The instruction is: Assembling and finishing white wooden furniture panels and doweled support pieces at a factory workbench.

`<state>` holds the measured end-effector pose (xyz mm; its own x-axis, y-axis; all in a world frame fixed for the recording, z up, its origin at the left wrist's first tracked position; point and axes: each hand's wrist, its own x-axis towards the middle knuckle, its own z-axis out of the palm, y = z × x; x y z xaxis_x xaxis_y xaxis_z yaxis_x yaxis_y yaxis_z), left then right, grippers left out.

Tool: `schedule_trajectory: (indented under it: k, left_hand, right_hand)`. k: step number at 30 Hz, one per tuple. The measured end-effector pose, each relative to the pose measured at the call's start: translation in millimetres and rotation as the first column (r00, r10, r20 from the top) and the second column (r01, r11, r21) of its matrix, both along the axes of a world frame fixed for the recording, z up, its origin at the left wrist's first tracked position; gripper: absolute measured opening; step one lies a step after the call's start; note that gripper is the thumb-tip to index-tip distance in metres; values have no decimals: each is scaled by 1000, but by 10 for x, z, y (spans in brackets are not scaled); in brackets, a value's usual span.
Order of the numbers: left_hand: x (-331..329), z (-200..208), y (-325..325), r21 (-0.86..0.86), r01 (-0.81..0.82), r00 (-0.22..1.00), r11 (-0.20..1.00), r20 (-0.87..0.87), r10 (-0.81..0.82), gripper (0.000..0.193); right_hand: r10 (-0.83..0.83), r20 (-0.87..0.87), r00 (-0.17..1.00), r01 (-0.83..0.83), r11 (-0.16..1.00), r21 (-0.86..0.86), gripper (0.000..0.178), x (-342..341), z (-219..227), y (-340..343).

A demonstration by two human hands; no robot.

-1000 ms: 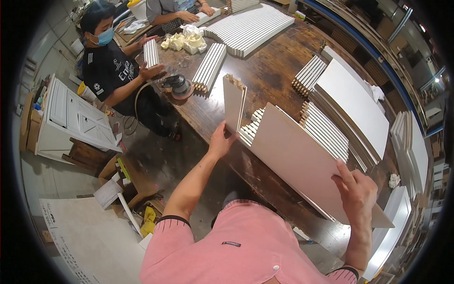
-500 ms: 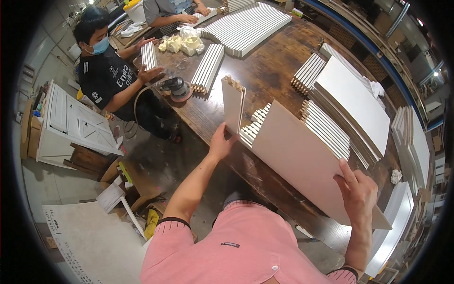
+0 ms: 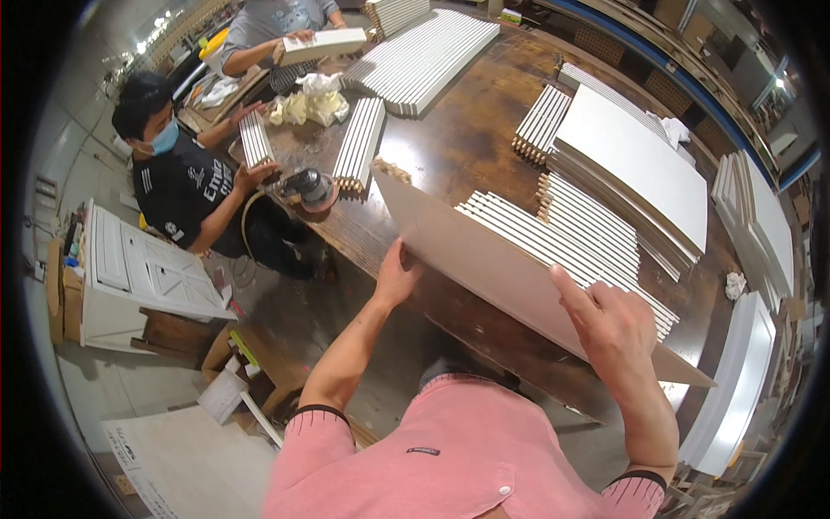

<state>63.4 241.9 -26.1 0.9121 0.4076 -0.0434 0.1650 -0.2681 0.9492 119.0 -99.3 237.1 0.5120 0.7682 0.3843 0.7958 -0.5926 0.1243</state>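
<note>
A flat white panel point(image 3: 484, 268) stands tilted on its long edge along the table's near side. My left hand point(image 3: 397, 277) is closed at its lower left corner, with some fingertips hidden by the board. My right hand point(image 3: 612, 324) grips the panel's upper edge towards its right end, index finger laid along it. Brown ends of a slat stack point(image 3: 395, 170) peek out behind the panel's far left corner. Just beyond the panel lie rows of white slats point(image 3: 510, 223), touching or close to another slat row point(image 3: 588, 212).
A pile of white panels point(image 3: 635, 164) lies on the brown table point(image 3: 458, 151). At left, a co-worker point(image 3: 194, 182) holds a slat bundle point(image 3: 256, 141) near a sander point(image 3: 309, 189). Another person point(image 3: 285, 26) handles a white piece point(image 3: 324, 43). Crumpled cloths point(image 3: 316, 102) lie between them.
The panel's left end has swung up and left, now covering most of the slat stack by my left hand. My right hand moved left along its edge. More slat rows show behind it.
</note>
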Motion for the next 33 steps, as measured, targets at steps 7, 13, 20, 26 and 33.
schedule_trajectory:
  k: [7,13,20,26,33]
  left_hand:
    - [171,168,309,-16,47,999,999,10,-47,68]
    - [456,1483,21,-309,90,914,947,403,44,81]
    - [440,1441,-67,-204,14,858,979,506,93,71]
    - [490,936,291,-124,-36,895,992,438,87,60]
    - [533,1916,594,-22,-368,789,930,522,325,57]
  right_hand:
    - [-26,-13,1000,26,1000,11,66,84,18,-13]
    - [-31,-23,999,31,999,21,63,31,-6,-30]
    - [-50,13,999,50,999,9,63,-58,-24,-35]
    - [-32,-138,990,27,999,-36,63,39,27,-17]
    - [100,-75,992,-73,949,306,52,-54,-182,675]
